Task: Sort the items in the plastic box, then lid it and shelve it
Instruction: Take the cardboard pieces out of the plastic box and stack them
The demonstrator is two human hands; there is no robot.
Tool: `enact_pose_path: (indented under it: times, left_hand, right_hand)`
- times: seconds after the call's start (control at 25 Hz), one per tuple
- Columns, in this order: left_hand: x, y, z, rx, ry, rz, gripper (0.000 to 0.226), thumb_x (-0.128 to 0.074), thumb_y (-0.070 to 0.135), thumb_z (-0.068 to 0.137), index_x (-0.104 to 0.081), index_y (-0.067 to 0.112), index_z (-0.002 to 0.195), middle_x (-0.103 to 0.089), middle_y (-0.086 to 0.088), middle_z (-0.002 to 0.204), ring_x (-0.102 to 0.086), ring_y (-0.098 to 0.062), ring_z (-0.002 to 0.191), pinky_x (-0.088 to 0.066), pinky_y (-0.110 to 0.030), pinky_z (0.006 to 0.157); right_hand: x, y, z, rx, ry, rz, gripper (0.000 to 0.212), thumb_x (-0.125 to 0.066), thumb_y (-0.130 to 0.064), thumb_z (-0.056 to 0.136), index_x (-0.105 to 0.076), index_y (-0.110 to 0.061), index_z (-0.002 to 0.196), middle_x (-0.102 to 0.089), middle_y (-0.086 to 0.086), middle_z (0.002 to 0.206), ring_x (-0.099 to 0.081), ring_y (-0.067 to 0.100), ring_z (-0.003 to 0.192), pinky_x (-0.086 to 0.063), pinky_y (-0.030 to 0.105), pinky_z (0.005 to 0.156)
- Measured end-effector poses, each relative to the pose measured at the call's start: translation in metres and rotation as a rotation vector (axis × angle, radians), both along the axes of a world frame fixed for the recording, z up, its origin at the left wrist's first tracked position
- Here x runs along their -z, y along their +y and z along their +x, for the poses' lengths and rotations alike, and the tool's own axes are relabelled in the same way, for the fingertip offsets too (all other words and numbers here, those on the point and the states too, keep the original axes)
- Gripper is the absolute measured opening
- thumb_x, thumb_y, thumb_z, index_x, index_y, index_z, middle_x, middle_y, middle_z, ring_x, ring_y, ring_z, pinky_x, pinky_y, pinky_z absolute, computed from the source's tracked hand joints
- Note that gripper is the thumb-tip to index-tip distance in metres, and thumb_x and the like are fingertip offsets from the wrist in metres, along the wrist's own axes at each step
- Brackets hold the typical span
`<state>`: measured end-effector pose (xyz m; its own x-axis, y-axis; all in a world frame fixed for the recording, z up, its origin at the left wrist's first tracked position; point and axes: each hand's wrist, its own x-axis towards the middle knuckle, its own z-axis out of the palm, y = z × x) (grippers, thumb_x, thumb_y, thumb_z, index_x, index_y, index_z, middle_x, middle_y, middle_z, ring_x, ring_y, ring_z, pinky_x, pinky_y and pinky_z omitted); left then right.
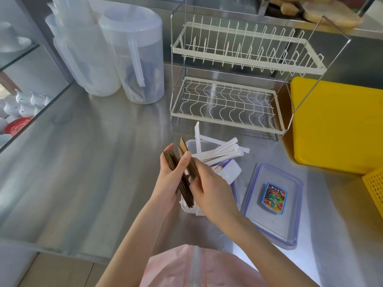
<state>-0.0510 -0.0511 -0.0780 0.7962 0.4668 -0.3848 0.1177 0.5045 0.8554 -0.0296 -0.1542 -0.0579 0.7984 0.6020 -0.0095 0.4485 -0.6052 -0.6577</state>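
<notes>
A clear plastic box sits on the steel counter, mostly hidden under my hands. Several white paper-wrapped straws stick out of its far end, and a white packet lies on top. My left hand holds a stack of brown cardboard pieces upright over the box. My right hand grips the same stack from the right side. The box's clear lid with a blue rim lies flat on the counter to the right, with a colourful sticker on it.
A two-tier white wire dish rack stands behind the box. Clear plastic pitchers stand at the back left. A yellow board and a yellow basket lie at the right. A glass shelf with white crockery is at the left.
</notes>
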Motion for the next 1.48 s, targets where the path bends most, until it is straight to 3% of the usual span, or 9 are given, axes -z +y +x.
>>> enact_pose_path:
  times: [0.36,0.48,0.68,0.8,0.92,1.16,1.28,1.36,1.48]
  left_hand:
    - [-0.001,0.000,0.001,-0.034,-0.010,-0.237,0.046,-0.049,0.039,0.089,-0.046,0.023,0.132,-0.061,-0.003,0.118,-0.060,-0.015,0.100,-0.049,-0.026,0.088]
    - [-0.007,0.004,0.002,-0.134,-0.007,-0.289,0.021,-0.044,0.032,0.090,-0.057,0.036,0.105,-0.061,-0.004,0.099,-0.057,-0.014,0.079,-0.048,-0.027,0.078]
    - [-0.012,0.009,0.005,-0.306,-0.105,-0.416,0.025,-0.042,0.034,0.089,-0.053,0.039,0.110,-0.056,-0.003,0.090,-0.053,-0.015,0.071,-0.048,-0.030,0.068]
    - [-0.016,0.003,0.011,-0.349,-0.178,-0.459,0.014,-0.043,0.028,0.088,-0.053,0.033,0.097,-0.054,-0.004,0.093,-0.056,-0.017,0.077,-0.049,-0.034,0.075]
    - [-0.014,-0.013,0.016,-0.289,-0.203,-0.413,0.027,-0.052,0.019,0.085,-0.045,0.032,0.107,-0.055,0.000,0.087,-0.059,-0.014,0.079,-0.050,-0.031,0.074]
    - [-0.017,-0.006,0.016,-0.242,-0.207,-0.292,0.047,-0.041,0.001,0.087,-0.039,0.034,0.120,-0.055,-0.004,0.098,-0.061,-0.016,0.081,-0.051,-0.031,0.070]
    - [-0.022,-0.008,0.015,-0.213,-0.202,-0.323,0.037,-0.046,0.003,0.087,-0.044,0.033,0.108,-0.058,-0.005,0.093,-0.062,-0.016,0.079,-0.052,-0.032,0.068]
    - [-0.022,-0.010,0.016,-0.186,-0.178,-0.351,0.033,-0.054,0.009,0.083,-0.047,0.034,0.103,-0.061,-0.003,0.086,-0.063,-0.014,0.070,-0.053,-0.029,0.066]
    - [-0.020,0.001,0.014,-0.224,-0.144,-0.386,0.030,-0.047,0.010,0.087,-0.051,0.033,0.106,-0.065,-0.005,0.087,-0.060,-0.017,0.071,-0.050,-0.032,0.069]
  right_hand:
    - [0.019,0.008,-0.012,-0.041,-0.162,0.069,0.060,-0.025,-0.032,0.082,-0.038,-0.021,0.140,-0.058,0.004,0.130,-0.057,0.027,0.112,-0.050,0.039,0.088]
    - [0.031,0.009,-0.015,-0.122,0.022,0.083,0.070,-0.018,-0.045,0.078,-0.028,-0.023,0.145,-0.044,0.002,0.138,-0.041,0.023,0.126,-0.038,0.041,0.107]
    - [0.031,0.011,-0.011,-0.063,0.389,0.303,0.079,-0.037,-0.061,0.071,-0.027,-0.028,0.142,-0.026,-0.004,0.143,-0.025,0.009,0.137,-0.023,0.028,0.115]
    - [0.022,0.020,-0.016,0.193,0.465,0.579,0.055,-0.040,-0.045,0.080,-0.036,-0.025,0.132,-0.036,-0.008,0.131,-0.035,0.003,0.128,-0.026,0.016,0.109]
    - [0.016,0.028,-0.005,0.426,0.494,0.785,0.014,-0.043,-0.026,0.093,-0.051,-0.028,0.105,-0.050,0.000,0.122,-0.047,0.010,0.117,-0.038,0.017,0.100]
    - [0.016,0.010,0.007,0.246,0.488,0.689,0.011,-0.045,-0.033,0.080,-0.055,-0.034,0.084,-0.050,-0.016,0.111,-0.047,0.003,0.113,-0.036,0.011,0.096]
    - [0.017,0.006,0.014,0.268,0.502,0.738,0.030,-0.041,-0.039,0.080,-0.055,-0.028,0.104,-0.050,-0.008,0.119,-0.049,0.002,0.108,-0.038,0.000,0.088]
    - [0.019,0.010,0.010,0.169,0.432,0.627,0.044,-0.036,-0.038,0.084,-0.055,-0.019,0.118,-0.048,-0.003,0.125,-0.046,0.004,0.115,-0.035,0.005,0.098]
    - [0.010,0.006,0.029,0.151,0.382,0.559,0.039,-0.035,-0.036,0.093,-0.056,-0.014,0.119,-0.054,-0.003,0.121,-0.049,0.001,0.111,-0.032,-0.003,0.089]
